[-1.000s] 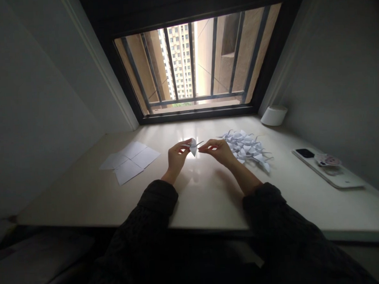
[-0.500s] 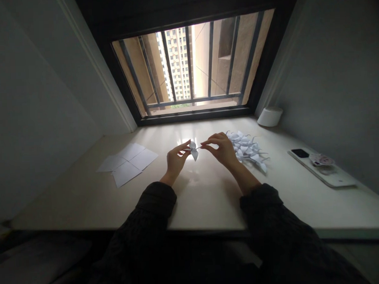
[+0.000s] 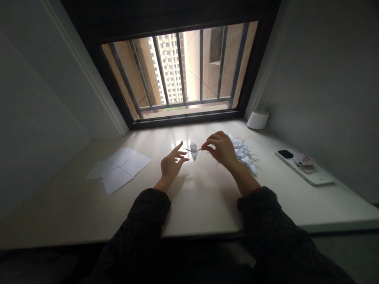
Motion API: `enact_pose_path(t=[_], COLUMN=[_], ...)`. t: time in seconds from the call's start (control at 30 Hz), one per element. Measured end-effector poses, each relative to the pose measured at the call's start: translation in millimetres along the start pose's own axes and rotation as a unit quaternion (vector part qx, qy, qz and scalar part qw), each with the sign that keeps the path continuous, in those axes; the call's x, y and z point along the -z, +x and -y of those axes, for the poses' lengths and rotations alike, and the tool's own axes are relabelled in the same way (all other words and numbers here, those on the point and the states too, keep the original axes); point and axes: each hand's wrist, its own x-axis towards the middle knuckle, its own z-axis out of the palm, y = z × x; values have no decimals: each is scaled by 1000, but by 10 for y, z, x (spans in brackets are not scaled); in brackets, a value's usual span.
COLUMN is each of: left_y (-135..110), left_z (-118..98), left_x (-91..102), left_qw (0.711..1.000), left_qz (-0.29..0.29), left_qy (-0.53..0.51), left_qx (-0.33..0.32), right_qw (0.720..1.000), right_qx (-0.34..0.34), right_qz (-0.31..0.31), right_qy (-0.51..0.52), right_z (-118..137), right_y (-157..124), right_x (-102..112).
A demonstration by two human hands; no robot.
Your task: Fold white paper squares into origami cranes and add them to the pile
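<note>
Paper crane [image 3: 193,149] is pinched by the right hand [image 3: 223,151]; the left hand [image 3: 171,164] is spread open, empty. Its thin tip is best gripped lightly.

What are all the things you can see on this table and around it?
folded paper crane: one, white, in the air above the table, pinched at one tip
pile of folded paper shapes: many, white, on the table behind the right hand
paper sheets: about four, white, flat on the table at the left
phone: one, white, on the table at the right
round thing: one, pink and white, lying on the phone
pot: one, white, far right corner
window bars: several, dark, straight ahead
table: one, cream
sleeves: two, dark, at the near edge
left hand: open, fingers spread, beside the crane
right hand: pinching the crane
</note>
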Motion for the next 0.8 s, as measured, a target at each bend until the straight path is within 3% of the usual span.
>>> enact_pose_path(t=[0.17,0.3,0.47,0.8], left_y=[-29,-39,-31,-32], left_z=[12,35,72,110], left_x=[-27,-66,-76,-93], left_qw=[998,995,992,989], left_qz=[45,65,92,112], left_qy=[31,60,78,92], left_qx=[33,38,29,34], right_qw=[997,993,983,979], right_qx=[-25,-45,-54,-53], right_qz=[-18,5,53,75], right_qy=[-70,-114,-165,-179], right_z=[-484,-943,-1224,-1254], right_y=[-44,-191,-365,-403], right_x=[550,771,692,546])
